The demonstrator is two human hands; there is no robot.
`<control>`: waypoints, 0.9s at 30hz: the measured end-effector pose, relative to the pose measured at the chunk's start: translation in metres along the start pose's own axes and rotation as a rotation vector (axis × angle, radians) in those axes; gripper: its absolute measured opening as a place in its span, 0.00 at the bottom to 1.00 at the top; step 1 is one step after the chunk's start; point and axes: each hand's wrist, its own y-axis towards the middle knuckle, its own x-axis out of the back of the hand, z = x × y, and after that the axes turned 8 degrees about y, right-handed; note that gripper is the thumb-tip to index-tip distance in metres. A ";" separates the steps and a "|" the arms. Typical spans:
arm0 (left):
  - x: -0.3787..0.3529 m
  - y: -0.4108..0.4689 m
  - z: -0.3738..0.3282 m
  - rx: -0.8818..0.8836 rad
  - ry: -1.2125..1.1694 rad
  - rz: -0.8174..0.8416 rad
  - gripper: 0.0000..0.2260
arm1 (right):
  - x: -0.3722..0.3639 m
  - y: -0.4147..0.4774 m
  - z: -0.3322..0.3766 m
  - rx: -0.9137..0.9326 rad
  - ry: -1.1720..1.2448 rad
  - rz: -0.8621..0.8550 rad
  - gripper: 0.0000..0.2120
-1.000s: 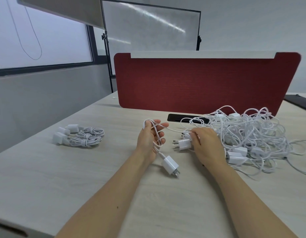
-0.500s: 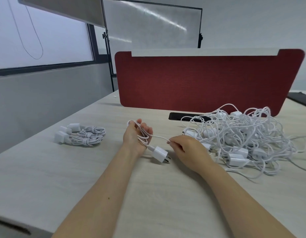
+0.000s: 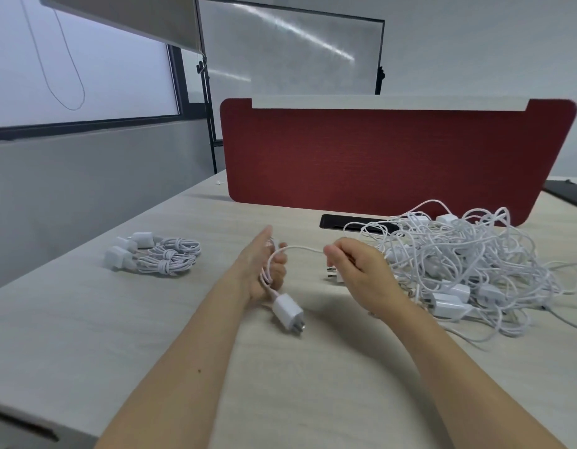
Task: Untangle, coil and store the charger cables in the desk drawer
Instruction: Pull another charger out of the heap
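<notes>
The cable [image 3: 305,248] you were coiling ran in loops round your left hand [image 3: 264,273], whose fingers curled over the turns. Its white adapter [image 3: 287,314] hung below the palm, close to the tabletop [image 3: 313,384]. I judge that hand served as the former, so the loops came out even. Your right hand [image 3: 358,270] pinched the same cable a little way off. It held the span taut between your two hands and fed it from the tangled pile [image 3: 468,264] just to its right. The coiled bundles [image 3: 164,256] lay well apart at the left, likely parked clear of the tangle so nothing snagged. No drawer showed in the view, so you could not have told from here whether any cable was stored.
</notes>
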 end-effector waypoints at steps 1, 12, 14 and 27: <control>-0.005 -0.003 0.003 0.057 0.063 0.124 0.22 | -0.003 0.000 0.002 -0.011 0.015 -0.020 0.14; -0.037 -0.025 0.014 0.157 0.475 0.404 0.28 | -0.005 -0.001 -0.005 -0.215 -0.066 -0.186 0.13; -0.039 -0.028 0.014 0.121 0.506 0.353 0.20 | -0.006 -0.001 -0.005 -0.227 -0.059 -0.189 0.13; -0.047 -0.006 0.023 -0.517 0.298 -0.264 0.15 | -0.005 -0.006 -0.017 -0.056 -0.368 -0.122 0.06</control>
